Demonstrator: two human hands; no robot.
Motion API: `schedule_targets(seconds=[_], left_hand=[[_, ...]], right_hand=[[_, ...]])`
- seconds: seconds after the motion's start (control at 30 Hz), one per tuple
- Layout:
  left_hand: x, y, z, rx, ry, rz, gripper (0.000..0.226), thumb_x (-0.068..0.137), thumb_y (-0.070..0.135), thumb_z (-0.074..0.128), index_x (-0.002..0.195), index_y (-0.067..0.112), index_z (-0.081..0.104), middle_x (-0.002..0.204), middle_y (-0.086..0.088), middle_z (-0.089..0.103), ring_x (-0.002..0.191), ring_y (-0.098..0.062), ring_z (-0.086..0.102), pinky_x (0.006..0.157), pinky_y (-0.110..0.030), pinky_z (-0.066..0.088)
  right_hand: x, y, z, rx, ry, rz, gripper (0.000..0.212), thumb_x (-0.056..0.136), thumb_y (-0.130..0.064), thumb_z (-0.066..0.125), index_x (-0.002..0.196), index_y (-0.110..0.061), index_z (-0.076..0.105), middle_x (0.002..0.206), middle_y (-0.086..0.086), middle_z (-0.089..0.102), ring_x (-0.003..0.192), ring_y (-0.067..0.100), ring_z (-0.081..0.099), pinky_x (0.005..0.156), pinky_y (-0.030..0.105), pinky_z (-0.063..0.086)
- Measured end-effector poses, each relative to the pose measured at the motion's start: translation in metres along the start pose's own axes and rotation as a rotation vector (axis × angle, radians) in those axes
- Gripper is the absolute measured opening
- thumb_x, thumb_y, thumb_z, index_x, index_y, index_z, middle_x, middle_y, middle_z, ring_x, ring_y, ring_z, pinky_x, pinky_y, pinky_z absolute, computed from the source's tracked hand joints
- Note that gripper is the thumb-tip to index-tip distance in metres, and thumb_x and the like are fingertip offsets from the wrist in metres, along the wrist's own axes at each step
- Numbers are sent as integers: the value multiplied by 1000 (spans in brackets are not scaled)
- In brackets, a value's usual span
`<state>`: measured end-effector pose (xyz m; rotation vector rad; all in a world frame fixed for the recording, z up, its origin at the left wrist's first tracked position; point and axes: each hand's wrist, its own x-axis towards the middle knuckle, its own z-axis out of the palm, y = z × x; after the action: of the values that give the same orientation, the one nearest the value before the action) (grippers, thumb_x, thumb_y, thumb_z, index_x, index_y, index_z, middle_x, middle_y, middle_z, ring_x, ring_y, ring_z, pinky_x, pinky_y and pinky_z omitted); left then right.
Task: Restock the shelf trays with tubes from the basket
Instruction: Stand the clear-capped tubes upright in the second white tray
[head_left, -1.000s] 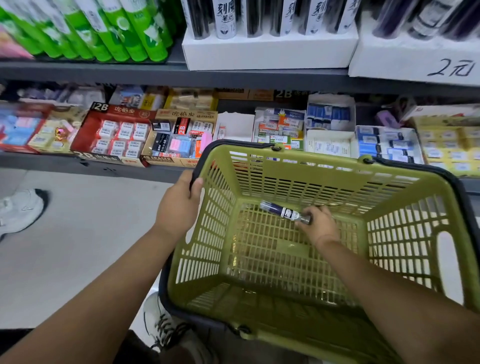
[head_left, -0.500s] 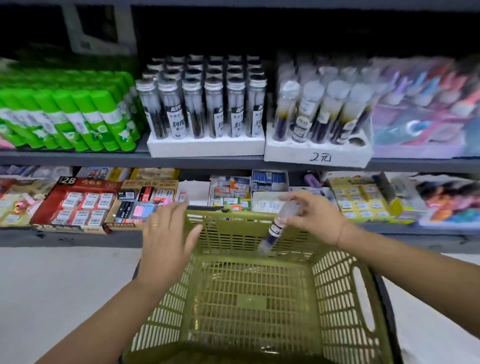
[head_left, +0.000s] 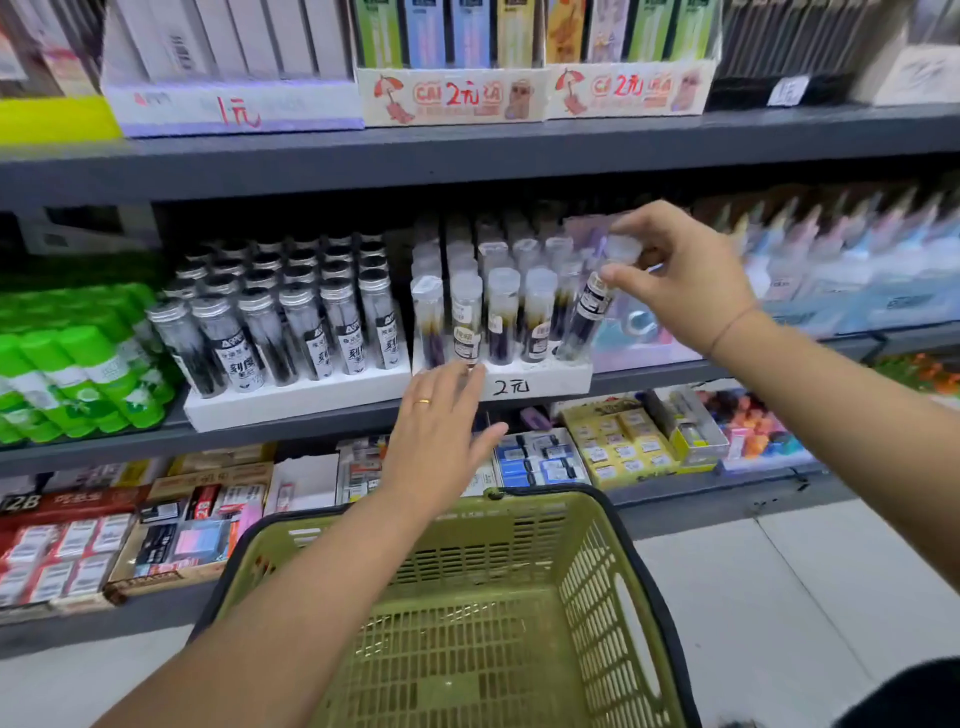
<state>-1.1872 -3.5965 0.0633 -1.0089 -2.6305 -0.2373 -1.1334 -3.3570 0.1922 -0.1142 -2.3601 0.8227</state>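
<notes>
**Asker:** What is in your right hand?

**Me:** Seen from the head camera, my right hand (head_left: 685, 280) pinches one tube (head_left: 589, 306) by its cap, with the thumb below and the fingertips curled over the top. The tube is clear plastic with a cloudy, translucent cap. A white label printed in black wraps its middle, and dark purple contents fill its lower part. It leans, with the cap toward the right and the bottom toward the left.

**Asker:** Where is the tube?

**Me:** It is at the front right corner of the white tray (head_left: 545, 382) on the middle shelf (head_left: 311, 421), the tray with "2元" handwritten on its front. Its lower end meets the tray's top just beside the matching tubes (head_left: 501, 317) standing upright there. I cannot tell whether it sits in a hole.

**Asker:** And your left hand?

**Me:** My left hand (head_left: 441, 431) holds nothing. Its fingers are straight and slightly apart, and one wears a gold ring (head_left: 422, 401). The fingertips are at the tray's front left edge, but I cannot tell whether they touch it.

**Asker:** What else is around?

**Me:** Just left of that tray stands a second white tray (head_left: 291, 402) of silver-capped tubes (head_left: 291, 332) with dark contents. Further left lie green glue sticks (head_left: 78, 364). Below my arms is the olive-green basket (head_left: 587, 551), which has a dark rim.
</notes>
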Motion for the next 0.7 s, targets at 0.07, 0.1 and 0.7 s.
schedule_targets(seconds=[0.07, 0.1, 0.7], left_hand=[[0, -1, 1, 12, 18, -8, 70, 93, 56, 24, 142, 9, 42, 135, -11, 48, 125, -30, 41, 111, -46, 32], [0, -1, 1, 14, 25, -9, 70, 93, 56, 24, 142, 9, 42, 135, -10, 48, 124, -29, 40, 111, -45, 32], [0, -3, 4, 0, 52, -2, 67, 95, 55, 25, 141, 11, 44, 131, -8, 50, 123, -24, 36, 109, -42, 35]], right_hand=[[3, 2, 5, 12, 6, 5, 28, 81, -24, 72, 106, -20, 60, 93, -7, 61, 73, 12, 56, 74, 20, 47], [5, 2, 7, 10, 10, 3, 28, 81, -24, 71, 106, -21, 60, 93, -8, 60, 73, 11, 56, 74, 21, 46], [3, 3, 33, -152, -135, -54, 20, 83, -26, 68, 94, -18, 54, 88, 5, 61, 77, 22, 58, 77, 41, 52]])
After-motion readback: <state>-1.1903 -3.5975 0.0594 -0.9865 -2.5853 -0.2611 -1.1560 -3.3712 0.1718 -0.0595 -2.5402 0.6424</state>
